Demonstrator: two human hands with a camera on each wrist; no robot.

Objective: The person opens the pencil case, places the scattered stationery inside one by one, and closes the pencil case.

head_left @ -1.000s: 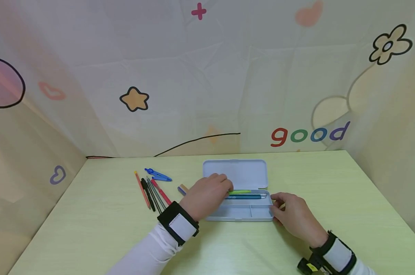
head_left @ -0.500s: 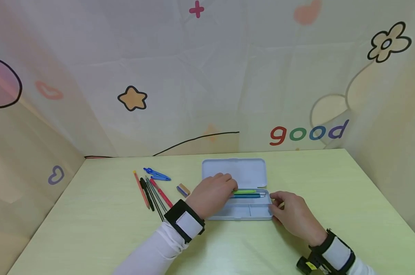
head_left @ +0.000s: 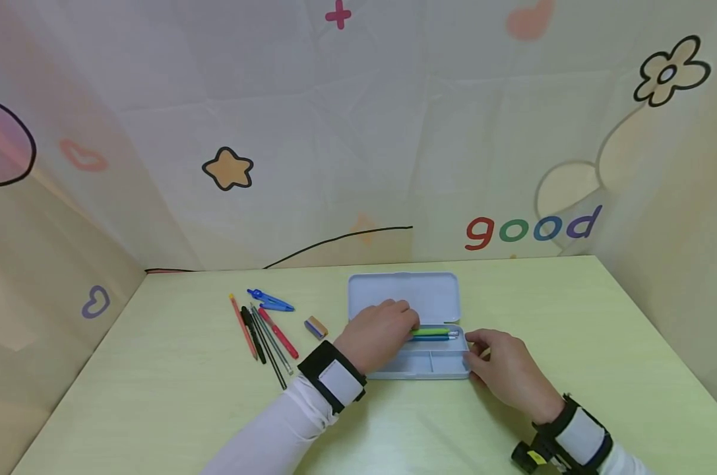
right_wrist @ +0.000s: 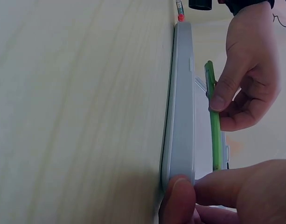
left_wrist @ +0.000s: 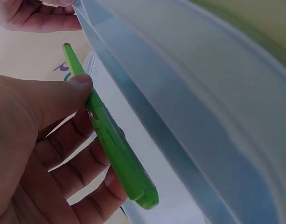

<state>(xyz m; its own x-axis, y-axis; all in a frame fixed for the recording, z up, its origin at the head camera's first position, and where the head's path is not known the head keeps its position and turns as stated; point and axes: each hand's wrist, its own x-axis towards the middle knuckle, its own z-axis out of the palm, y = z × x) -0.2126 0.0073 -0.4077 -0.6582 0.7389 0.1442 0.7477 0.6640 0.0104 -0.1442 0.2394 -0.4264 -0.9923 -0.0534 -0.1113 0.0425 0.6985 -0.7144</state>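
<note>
My left hand [head_left: 378,335] pinches a slim green pen [left_wrist: 118,151] between thumb and fingers. It holds the pen lengthwise above the rear compartment of an open pale-blue pencil case [head_left: 408,366], whose lid [head_left: 403,290] lies back. In the right wrist view the green pen [right_wrist: 215,135] shows above the rim of the case. Behind my left hand a teal-blue pencil [head_left: 432,338] is partly hidden; it lies in the rear compartment. My right hand [head_left: 506,369] grips the right end of the case between thumb and fingers.
Left of the case lie a two-tone eraser [head_left: 316,328], a red pen [head_left: 278,334], a black pen [head_left: 253,335], an orange pencil [head_left: 243,327] and several thin dark sticks [head_left: 269,349]. Blue compasses [head_left: 270,300] rest behind them. A printed cloth [head_left: 346,132] hangs behind the table.
My left hand has shifted right along the case with the green pen, and the eraser now shows fully. My right hand has stayed at the case's right end.
</note>
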